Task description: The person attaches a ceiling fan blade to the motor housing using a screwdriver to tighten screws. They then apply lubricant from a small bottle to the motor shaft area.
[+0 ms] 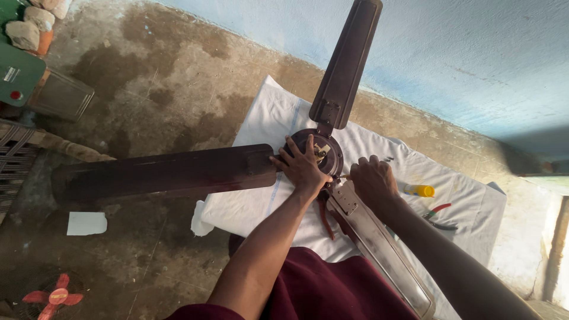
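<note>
The left hand (305, 169) is pressing flat and unclenched on the ceiling fan's motor hub (315, 151); the right hand (371, 179), just right of the hub, is gripping a screwdriver (344, 176) pointing into it, over the white cloth (261, 118).

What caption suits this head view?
Left hand steadies a brown ceiling fan's hub while right hand works beside it.

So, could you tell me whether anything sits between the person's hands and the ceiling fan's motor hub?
Nothing visible does. The left hand rests flat on the motor hub, and the right hand is right beside it at the blade bracket, gripping a thin tool whose tip is hidden.
</note>
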